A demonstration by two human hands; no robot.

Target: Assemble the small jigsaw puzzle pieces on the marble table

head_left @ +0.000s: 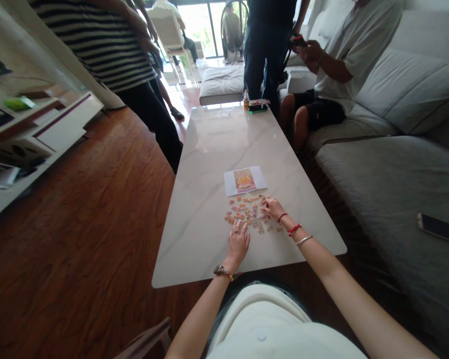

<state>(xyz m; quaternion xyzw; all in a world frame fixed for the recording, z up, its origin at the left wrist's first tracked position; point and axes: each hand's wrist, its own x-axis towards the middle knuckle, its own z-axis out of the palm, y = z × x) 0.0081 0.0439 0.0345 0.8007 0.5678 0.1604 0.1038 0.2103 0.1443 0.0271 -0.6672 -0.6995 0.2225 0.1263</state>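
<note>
Small jigsaw puzzle pieces in orange, pink and purple lie scattered on the pale marble-look table. My left hand rests palm down at the near left side of them, its fingers apart and their tips by a thin pale straight edge. At the right side of the pieces, my right hand has its fingers bent down in a pinch on a puzzle piece, mostly hidden by the fingertips. Just beyond the pieces lies a creased white sheet printed with an orange cartoon picture.
A small bottle and a dark phone-like object sit at the table's far end. People stand at the far left and far end; another sits on the grey sofa at right, where a phone lies. A low cabinet stands left.
</note>
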